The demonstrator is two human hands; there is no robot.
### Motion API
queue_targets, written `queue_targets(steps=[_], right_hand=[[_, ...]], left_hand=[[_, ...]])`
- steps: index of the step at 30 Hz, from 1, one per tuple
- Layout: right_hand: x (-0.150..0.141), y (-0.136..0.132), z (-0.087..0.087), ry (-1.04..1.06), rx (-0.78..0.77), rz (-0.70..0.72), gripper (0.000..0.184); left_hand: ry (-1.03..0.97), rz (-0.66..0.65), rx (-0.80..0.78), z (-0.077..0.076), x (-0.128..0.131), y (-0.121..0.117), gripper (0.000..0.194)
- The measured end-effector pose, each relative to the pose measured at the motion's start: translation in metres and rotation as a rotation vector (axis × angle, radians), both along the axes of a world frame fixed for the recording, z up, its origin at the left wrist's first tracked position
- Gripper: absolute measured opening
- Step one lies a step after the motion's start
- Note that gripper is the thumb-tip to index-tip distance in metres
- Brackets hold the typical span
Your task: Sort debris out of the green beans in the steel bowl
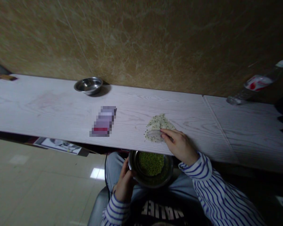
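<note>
My left hand (124,182) grips the rim of a steel bowl (135,174) holding green beans (151,162), held below the table's front edge over my lap. My right hand (179,145) rests on the pale wooden table (49,110), its fingers bent against a small pile of white grains mixed with green beans (157,126). The fingertips touch the pile's near right side, and whether they pinch anything is not visible.
An empty steel bowl (88,85) stands at the back by the brown wall. A blurred flat packet (104,121) lies mid-table. A plastic bottle (254,84) lies on its side at the far right. Papers (58,145) sit under the table's left edge.
</note>
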State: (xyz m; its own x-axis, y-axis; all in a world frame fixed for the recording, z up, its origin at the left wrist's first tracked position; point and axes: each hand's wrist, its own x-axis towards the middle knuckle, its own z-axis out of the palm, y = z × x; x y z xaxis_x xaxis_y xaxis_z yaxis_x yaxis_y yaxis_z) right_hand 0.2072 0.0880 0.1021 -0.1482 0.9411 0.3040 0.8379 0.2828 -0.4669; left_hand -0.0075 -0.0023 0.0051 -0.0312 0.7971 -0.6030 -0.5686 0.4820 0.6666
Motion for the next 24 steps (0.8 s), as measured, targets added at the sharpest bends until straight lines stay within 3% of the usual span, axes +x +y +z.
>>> queue_targets(steps=[10,24], right_hand=[[-0.001,-0.018,0.003,0.044,-0.058,0.086,0.025],[0.03,-0.041,-0.003,0.149,-0.051,0.02,0.025]], left_hand=[[0.018,-0.002,-0.008,0.0,0.001,0.0,0.075],[-0.006,0.009,0.014,0.002,0.002,0.0,0.075]])
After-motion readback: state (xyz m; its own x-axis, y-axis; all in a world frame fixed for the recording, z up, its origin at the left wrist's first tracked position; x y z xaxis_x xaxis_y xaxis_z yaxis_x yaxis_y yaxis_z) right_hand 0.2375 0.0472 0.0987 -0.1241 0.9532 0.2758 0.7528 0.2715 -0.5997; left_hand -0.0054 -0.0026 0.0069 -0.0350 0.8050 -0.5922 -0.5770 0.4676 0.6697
